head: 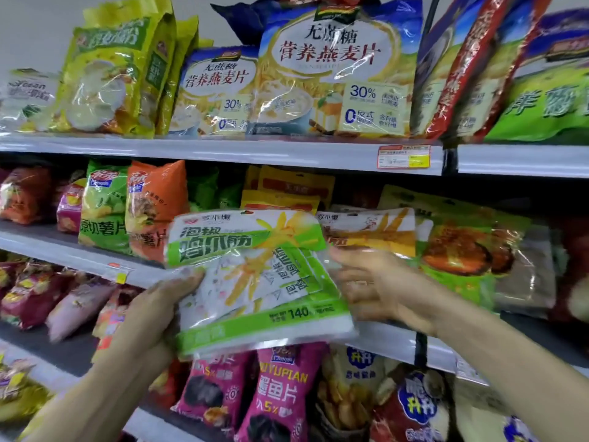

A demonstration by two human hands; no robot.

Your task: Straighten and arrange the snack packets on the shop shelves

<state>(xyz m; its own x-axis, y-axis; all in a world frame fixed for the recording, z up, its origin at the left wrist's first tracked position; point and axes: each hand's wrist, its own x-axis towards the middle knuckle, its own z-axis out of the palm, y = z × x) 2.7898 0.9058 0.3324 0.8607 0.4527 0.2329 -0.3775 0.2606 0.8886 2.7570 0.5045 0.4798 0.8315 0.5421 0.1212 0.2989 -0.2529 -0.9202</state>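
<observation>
Shop shelves (223, 153) crowded with snack bags fill the view, and I hold a green-and-white packet (255, 282) up in front of the middle one.

My left hand (149, 314) grips the green-and-white packet at its lower left edge, thumb on the front and fingers curled behind it. My right hand (376, 282) reaches to the packet's right edge with its fingers fairly straight. Their tips meet the clear wrapper there, but I cannot tell whether they pinch it. Just behind the packet to the right lies an orange-and-white packet (366, 231) on the shelf. Above the packet stand big oat cereal bags (334, 68), with a price tag (403, 157) on the shelf rail under them. Below the packet stand pink crisp bags (280, 393), and up to its left a green crisp bag (102, 205).
</observation>
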